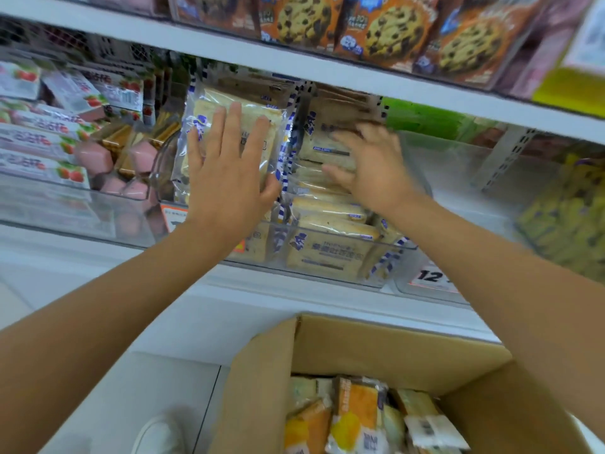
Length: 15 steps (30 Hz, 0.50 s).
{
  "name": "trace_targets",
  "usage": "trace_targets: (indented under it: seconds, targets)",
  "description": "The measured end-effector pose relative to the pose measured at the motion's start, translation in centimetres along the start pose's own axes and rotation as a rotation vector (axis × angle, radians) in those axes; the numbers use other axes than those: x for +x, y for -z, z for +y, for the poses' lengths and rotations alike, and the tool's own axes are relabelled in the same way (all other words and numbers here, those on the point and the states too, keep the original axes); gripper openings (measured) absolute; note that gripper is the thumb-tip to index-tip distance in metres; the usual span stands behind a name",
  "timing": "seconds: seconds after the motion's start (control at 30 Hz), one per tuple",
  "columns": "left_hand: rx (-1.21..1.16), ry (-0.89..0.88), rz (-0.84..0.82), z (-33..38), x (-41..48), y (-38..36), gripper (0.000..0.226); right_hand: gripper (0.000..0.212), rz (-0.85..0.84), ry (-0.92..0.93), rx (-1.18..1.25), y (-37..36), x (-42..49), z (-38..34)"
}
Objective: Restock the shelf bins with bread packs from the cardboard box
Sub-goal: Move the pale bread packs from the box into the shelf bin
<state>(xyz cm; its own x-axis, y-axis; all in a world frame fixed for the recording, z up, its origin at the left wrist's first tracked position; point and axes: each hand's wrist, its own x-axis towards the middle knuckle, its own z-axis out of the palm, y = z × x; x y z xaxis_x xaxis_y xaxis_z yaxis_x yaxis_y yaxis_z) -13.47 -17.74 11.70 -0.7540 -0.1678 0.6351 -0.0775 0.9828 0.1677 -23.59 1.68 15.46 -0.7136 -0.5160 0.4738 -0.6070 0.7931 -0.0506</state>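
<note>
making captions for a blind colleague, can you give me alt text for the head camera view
A person's left hand presses flat on an upright bread pack in a clear shelf bin, while the blurred right hand rests on the bread packs stacked beside it. Below, an open cardboard box holds more packs; cookie packs fill the shelf above.
</note>
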Motion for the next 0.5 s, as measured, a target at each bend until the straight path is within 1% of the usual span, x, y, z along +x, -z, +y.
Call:
trace_targets:
  seconds: [0.07, 0.13, 0.2, 0.23, 0.3, 0.4, 0.5]
  targets:
    - [0.008, -0.015, 0.018, 1.5, -1.0, 1.4, 0.059, 0.038, 0.053, -0.017, 0.122, 1.2, -3.1, -0.7]
    - [-0.046, -0.049, -0.005, 4.0, -2.8, 2.4, 0.045, 0.02, 0.11, -0.039, 0.197, 2.5, -6.9, -0.9]
    - [-0.202, -0.011, -0.133, 6.8, -5.5, 3.2, 0.033, 0.011, 0.11, -0.062, 0.218, 3.6, -11.2, -0.8]
    - [-0.295, 0.026, -0.233, 8.3, -7.2, 3.4, 0.028, 0.01, 0.07, -0.076, 0.236, 4.0, -13.6, -0.5]
    - [-0.426, 0.061, -0.445, 11.1, -11.0, 3.1, 0.021, 0.014, -0.088, -0.129, 0.29, 3.8, -19.1, 1.0]
    - [-0.447, 0.071, -0.71, 14.2, -16.8, 0.7, 0.016, 0.022, -0.453, -0.31, 0.322, 2.0, -28.0, 4.6]
    - [-0.443, 0.111, -0.925, 16.0, -22.2, -2.9, 0.023, 0.026, -0.809, -0.448, 0.318, -0.3, -36.4, 8.0]
